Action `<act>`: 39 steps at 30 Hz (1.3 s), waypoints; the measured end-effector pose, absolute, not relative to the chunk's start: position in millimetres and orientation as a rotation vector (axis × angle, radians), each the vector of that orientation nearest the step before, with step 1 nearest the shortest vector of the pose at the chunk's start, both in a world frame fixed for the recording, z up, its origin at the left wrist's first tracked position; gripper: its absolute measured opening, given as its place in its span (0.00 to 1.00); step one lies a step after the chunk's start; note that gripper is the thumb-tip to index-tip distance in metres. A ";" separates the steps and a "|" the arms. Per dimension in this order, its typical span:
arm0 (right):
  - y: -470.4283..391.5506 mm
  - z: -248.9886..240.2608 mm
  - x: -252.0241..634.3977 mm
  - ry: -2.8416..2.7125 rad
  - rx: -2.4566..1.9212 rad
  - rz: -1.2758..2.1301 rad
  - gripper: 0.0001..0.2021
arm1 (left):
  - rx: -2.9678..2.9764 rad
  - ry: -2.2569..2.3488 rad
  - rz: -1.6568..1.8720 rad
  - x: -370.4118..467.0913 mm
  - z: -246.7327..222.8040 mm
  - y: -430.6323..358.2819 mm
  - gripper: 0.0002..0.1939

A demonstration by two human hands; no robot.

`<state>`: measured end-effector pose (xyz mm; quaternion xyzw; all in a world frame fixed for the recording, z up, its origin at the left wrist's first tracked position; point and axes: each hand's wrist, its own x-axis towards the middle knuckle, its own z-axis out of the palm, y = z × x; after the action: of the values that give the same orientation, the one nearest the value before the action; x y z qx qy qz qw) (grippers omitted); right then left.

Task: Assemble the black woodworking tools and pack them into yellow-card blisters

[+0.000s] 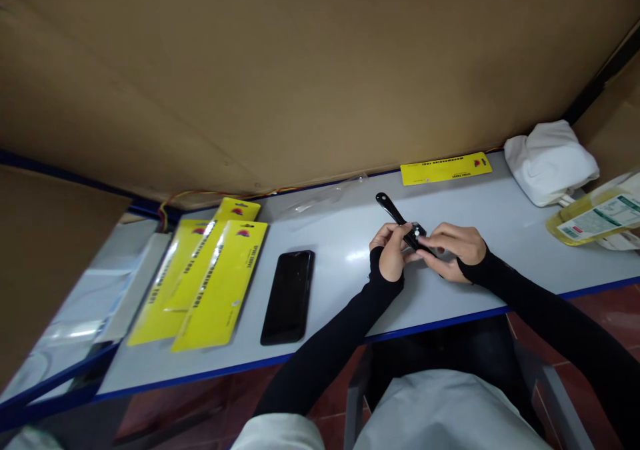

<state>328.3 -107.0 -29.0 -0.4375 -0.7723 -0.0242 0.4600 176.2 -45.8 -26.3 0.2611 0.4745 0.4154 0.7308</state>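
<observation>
Head view, only one. Blk tool in hand, R of ctr frame, above table; handle tilts to upper L. L hand: grip clamped on tool nr its middle. R hand: fingertips at tool's head end, w/ small bright spots there; can't tell if they pinch or only touch.

Progress: tool out, no pkg seen round it; handling looks mid-way. Fingers cover part of head, so what's left there n/a. Yellow cards overlap flat at lower L; another yellow card upper R, by back edge. Clear plastic nr back edge, ctr.

Edges/room: blue front edge just below hands, cardboard wall behind. Gap btw phone and L hand gives side room. Far R: white cloth bundle & bottle limit reach.
</observation>
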 end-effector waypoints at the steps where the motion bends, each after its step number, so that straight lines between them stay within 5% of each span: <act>1: -107.2 -29.7 328.1 -1.920 -1.043 -0.035 0.04 | 0.571 1.043 0.917 176.4 -26.8 -46.0 0.24; 3: -107.4 -30.8 328.3 -1.924 -1.064 0.008 0.02 | 0.573 1.039 0.925 177.2 -27.0 -46.4 0.24; 7: -107.0 -32.3 332.1 -1.877 -1.242 -0.027 0.18 | 0.589 1.037 0.919 177.2 -26.3 -46.7 0.23; 10: -107.6 -31.1 334.3 -1.917 -1.189 -0.128 0.07 | 0.576 1.016 0.890 175.8 -27.1 -45.8 0.24; 13: -109.2 -26.3 332.1 -1.908 -1.094 -0.169 0.20 | 0.556 1.007 0.901 175.2 -26.7 -45.1 0.24; 16: -109.7 -22.7 328.3 -1.846 -1.184 -0.085 0.05 | 0.545 1.028 0.927 175.9 -24.3 -45.7 0.24; 19: -108.8 -24.6 328.2 -1.871 -1.231 -0.083 0.06 | 0.554 1.038 0.927 176.9 -21.8 -47.6 0.24; 23: -108.6 -26.8 330.2 -1.854 -1.111 -0.213 0.23 | 0.566 1.010 0.915 177.2 -21.1 -48.9 0.24; 26: -109.2 -25.3 329.2 -1.834 -1.184 -0.123 0.08 | 0.577 1.027 0.929 177.1 -23.1 -47.5 0.24; 30: -109.8 -26.1 329.9 -1.886 -1.250 -0.098 0.06 | 0.581 1.049 0.928 177.0 -26.6 -45.7 0.23; 33: -109.9 -26.6 331.6 -1.832 -1.186 -0.177 0.18 | 0.561 1.033 0.912 177.0 -27.0 -45.9 0.23; 39: -109.5 -26.1 329.4 -1.838 -1.183 0.022 0.06 | 0.574 1.044 0.921 177.2 -26.8 -46.0 0.24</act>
<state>329.4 -109.5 -26.1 -0.4804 -0.7466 0.0091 0.4600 177.2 -46.0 -26.8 0.2605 0.4739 0.4184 0.7297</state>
